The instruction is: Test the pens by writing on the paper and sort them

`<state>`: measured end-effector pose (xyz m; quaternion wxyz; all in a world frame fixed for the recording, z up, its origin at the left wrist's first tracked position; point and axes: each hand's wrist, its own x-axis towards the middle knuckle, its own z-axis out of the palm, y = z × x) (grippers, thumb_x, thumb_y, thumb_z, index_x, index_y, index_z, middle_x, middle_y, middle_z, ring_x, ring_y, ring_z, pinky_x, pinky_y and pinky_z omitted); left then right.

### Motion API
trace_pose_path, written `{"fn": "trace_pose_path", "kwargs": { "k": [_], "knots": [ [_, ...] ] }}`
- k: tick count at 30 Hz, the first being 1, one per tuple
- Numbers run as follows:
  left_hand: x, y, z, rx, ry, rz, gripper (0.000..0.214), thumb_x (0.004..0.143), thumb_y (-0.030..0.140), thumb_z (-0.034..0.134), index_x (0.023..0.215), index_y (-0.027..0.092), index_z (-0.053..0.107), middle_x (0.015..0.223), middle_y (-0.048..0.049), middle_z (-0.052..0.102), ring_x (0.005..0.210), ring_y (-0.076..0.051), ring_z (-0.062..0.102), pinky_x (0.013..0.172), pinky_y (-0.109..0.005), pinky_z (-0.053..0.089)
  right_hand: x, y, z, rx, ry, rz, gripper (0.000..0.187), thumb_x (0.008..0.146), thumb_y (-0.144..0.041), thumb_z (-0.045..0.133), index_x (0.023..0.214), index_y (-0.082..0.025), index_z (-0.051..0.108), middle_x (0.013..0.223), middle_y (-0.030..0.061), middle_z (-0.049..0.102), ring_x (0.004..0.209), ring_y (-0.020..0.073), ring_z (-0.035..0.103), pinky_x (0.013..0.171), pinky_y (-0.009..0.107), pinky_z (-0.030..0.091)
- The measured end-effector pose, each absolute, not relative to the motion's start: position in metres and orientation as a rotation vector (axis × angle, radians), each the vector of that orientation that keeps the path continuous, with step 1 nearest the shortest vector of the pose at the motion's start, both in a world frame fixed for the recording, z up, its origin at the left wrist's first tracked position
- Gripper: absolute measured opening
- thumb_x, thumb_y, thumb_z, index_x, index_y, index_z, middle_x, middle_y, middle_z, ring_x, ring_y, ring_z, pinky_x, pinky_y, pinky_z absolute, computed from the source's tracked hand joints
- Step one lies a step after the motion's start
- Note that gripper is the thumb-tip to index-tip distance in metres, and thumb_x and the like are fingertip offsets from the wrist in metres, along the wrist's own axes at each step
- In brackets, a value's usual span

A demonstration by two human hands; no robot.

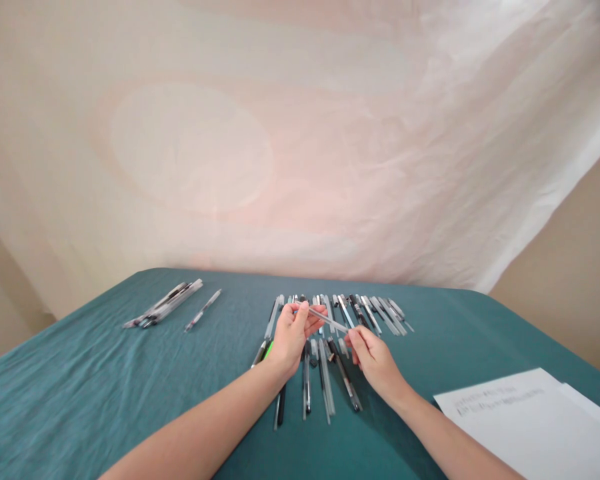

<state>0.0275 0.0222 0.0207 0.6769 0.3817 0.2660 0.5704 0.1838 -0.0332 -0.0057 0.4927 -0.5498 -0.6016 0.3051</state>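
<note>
Pen (329, 321) — between left hand (293, 332) and right (374, 357)

One camera sits on the person's head by the near side of the table (90, 387), looking forward and down over it, close to the left hand (291, 333) and right hand (374, 355), with tall pale cloth (310, 147) behind the table.

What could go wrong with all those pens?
The thin clear stick pinched between the left hand and right hand might slip and drop among the pens. Those hands could bump the front pens and knock them crooked. The lone pen lies loose by itself, so it might roll if nudged.
</note>
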Motion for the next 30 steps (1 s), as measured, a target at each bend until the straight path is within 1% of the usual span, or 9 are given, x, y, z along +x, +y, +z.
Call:
{"fn": "trace_pose_path", "kwargs": {
  "k": [3, 8, 10, 14, 16, 19, 21, 25, 30],
  "knots": [
    [0.0273, 0.0238, 0.0194, 0.854, 0.587, 1.291, 0.025, 0.077, 0.036, 0.056, 0.081, 0.019, 0.038, 0.088, -0.0085, 0.067, 0.088, -0.021, 0.064, 0.085, -0.041, 0.045, 0.1834, -0.033, -0.0048, -1.298, -1.452, 0.736, 0.03, 0.083, -0.046, 0.044, 0.082, -0.017, 0.054, 0.057, -0.0034, 0.047, 0.049, 0.0112, 0.046, 0.047, 0.022, 0.035],
    [0.0282, 0.0232, 0.0193, 0.896, 0.619, 1.277, 0.025, 0.078, 0.036, 0.056, 0.082, 0.019, 0.038, 0.086, -0.0081, 0.067, 0.087, -0.021, 0.064, 0.084, -0.043, 0.046, 0.1845, -0.0321, -0.0074, -1.322, -1.405, 0.835, 0.043, 0.086, -0.049, 0.032, 0.072, -0.015, 0.054, 0.059, 0.0006, 0.052, 0.048, 0.0112, 0.047, 0.045, 0.022, 0.036],
    [0.0284, 0.023, 0.0195, 0.901, 0.626, 1.28, 0.025, 0.078, 0.036, 0.056, 0.082, 0.019, 0.039, 0.086, -0.008, 0.068, 0.087, -0.021, 0.064, 0.084, -0.043, 0.046, 0.1848, -0.0317, -0.0072, -1.328, -1.428, 0.799, 0.039, 0.085, -0.048, 0.037, 0.072, -0.016, 0.054, 0.057, -0.001, 0.05, 0.048, 0.011, 0.047, 0.046, 0.022, 0.036],
    [0.0278, 0.0245, 0.0186, 0.892, 0.61, 1.291, 0.024, 0.078, 0.036, 0.055, 0.082, 0.019, 0.039, 0.086, -0.0076, 0.067, 0.087, -0.021, 0.064, 0.084, -0.042, 0.046, 0.1843, -0.0304, -0.0071, -1.277, -1.414, 0.786, 0.029, 0.08, -0.047, 0.048, 0.081, -0.018, 0.051, 0.061, -0.0033, 0.048, 0.05, 0.0104, 0.046, 0.047, 0.021, 0.036],
    [0.0276, 0.0251, 0.0178, 0.898, 0.615, 1.291, 0.024, 0.078, 0.036, 0.055, 0.082, 0.019, 0.039, 0.086, -0.0074, 0.067, 0.087, -0.021, 0.064, 0.084, -0.042, 0.046, 0.1846, -0.0296, -0.0083, -1.279, -1.399, 0.832, 0.031, 0.082, -0.048, 0.044, 0.079, -0.018, 0.051, 0.062, -0.0024, 0.051, 0.049, 0.0101, 0.046, 0.047, 0.021, 0.036],
    [0.0277, 0.0248, 0.0171, 0.918, 0.632, 1.288, 0.023, 0.079, 0.035, 0.054, 0.082, 0.019, 0.039, 0.086, -0.0072, 0.067, 0.087, -0.02, 0.064, 0.082, -0.041, 0.047, 0.1859, -0.0291, -0.0097, -1.326, -1.421, 0.868, 0.041, 0.086, -0.049, 0.033, 0.07, -0.016, 0.052, 0.057, -0.0009, 0.052, 0.046, 0.0106, 0.046, 0.047, 0.022, 0.036],
    [0.0277, 0.0245, 0.0174, 0.922, 0.639, 1.289, 0.022, 0.079, 0.035, 0.054, 0.082, 0.019, 0.039, 0.085, -0.0072, 0.067, 0.086, -0.02, 0.064, 0.081, -0.04, 0.048, 0.1866, -0.0293, -0.0096, -1.341, -1.436, 0.832, 0.04, 0.085, -0.049, 0.035, 0.07, -0.016, 0.053, 0.056, -0.001, 0.051, 0.047, 0.0107, 0.047, 0.047, 0.022, 0.036],
    [0.0272, 0.025, 0.0182, 0.911, 0.634, 1.302, 0.022, 0.08, 0.034, 0.054, 0.082, 0.018, 0.039, 0.086, -0.0078, 0.068, 0.086, -0.02, 0.064, 0.083, -0.04, 0.047, 0.1862, -0.0292, -0.0091, -1.291, -1.428, 0.8, 0.032, 0.082, -0.047, 0.045, 0.077, -0.017, 0.053, 0.06, -0.0025, 0.05, 0.048, 0.0098, 0.045, 0.046, 0.021, 0.035],
    [0.0269, 0.0277, 0.0146, 0.914, 0.631, 1.312, 0.023, 0.079, 0.036, 0.054, 0.082, 0.018, 0.04, 0.085, -0.0075, 0.067, 0.085, -0.02, 0.065, 0.083, -0.042, 0.047, 0.1857, -0.0282, -0.0101, -1.304, -1.423, 0.882, 0.042, 0.087, -0.048, 0.032, 0.075, -0.015, 0.054, 0.059, -0.0003, 0.052, 0.046, 0.01, 0.045, 0.046, 0.022, 0.035]
  ]
}}
